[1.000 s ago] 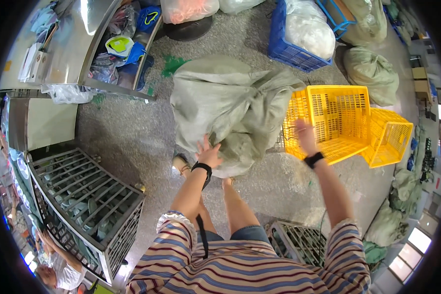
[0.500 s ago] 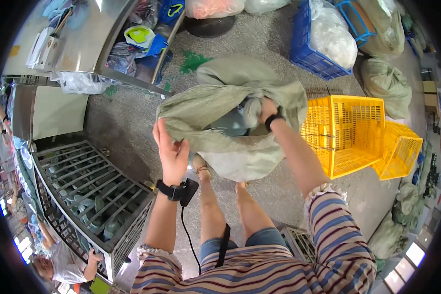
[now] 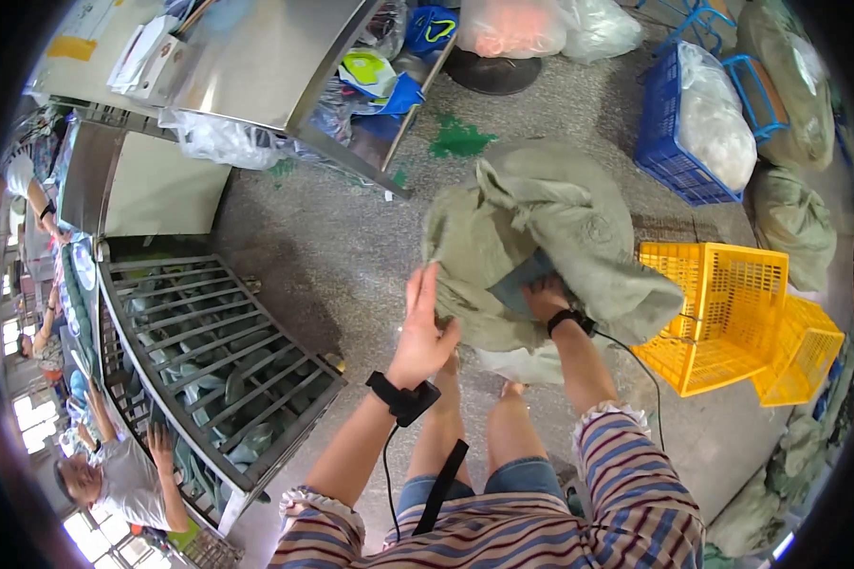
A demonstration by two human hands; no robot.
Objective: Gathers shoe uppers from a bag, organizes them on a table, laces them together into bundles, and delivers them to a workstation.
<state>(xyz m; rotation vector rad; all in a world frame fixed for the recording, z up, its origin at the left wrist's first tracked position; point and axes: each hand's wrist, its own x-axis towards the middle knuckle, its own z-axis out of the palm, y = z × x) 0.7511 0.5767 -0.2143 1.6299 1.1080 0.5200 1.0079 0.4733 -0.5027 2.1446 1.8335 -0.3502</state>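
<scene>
Head view: a big grey-green woven sack (image 3: 550,237) slumps in soft folds on the speckled floor (image 3: 332,247), centre frame. At its 3 o'clock stands a rigid yellow mesh crate (image 3: 726,308), its far edge bent by the lens. The right hand (image 3: 544,294) is buried in the sack's mouth, fingers hidden, so its grip cannot be told. The left hand (image 3: 422,332), flat and unclenched, touches the sack's 8 o'clock edge.
</scene>
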